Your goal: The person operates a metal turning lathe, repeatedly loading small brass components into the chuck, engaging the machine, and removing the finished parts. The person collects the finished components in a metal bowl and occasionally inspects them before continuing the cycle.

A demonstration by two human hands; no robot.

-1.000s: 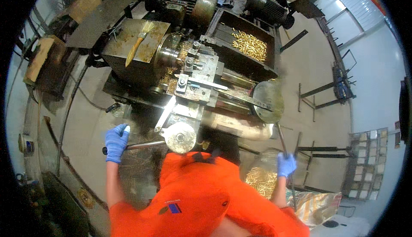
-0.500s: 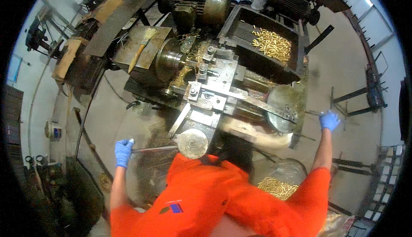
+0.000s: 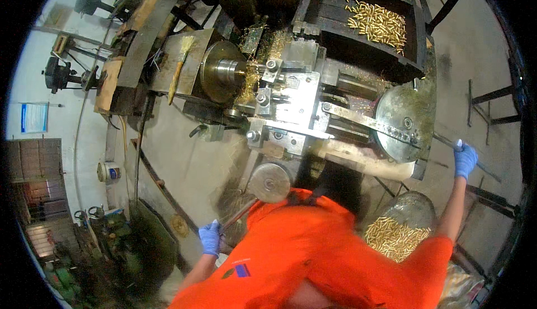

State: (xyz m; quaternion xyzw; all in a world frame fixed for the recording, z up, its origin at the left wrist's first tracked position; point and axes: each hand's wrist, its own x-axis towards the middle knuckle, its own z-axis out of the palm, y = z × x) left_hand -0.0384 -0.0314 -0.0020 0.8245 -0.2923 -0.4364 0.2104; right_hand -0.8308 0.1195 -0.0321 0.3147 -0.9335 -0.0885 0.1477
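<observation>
The left hand [image 3: 210, 238] grips the near-left lever [image 3: 239, 215] and the right hand [image 3: 465, 160] the right-side lever [image 3: 446, 140], each out from the lathe [image 3: 302, 99], presumably for leverage.

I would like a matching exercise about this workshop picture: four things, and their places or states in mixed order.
1. Left hand
2. Right hand
3. Brush
4. Tray

A. holds gold-coloured pieces
B. grips the rod by the large disc
C. lies on the housing
D. grips the lever by the small disc

Pairs: 1-D; 2-B; 3-C; 4-A
</observation>
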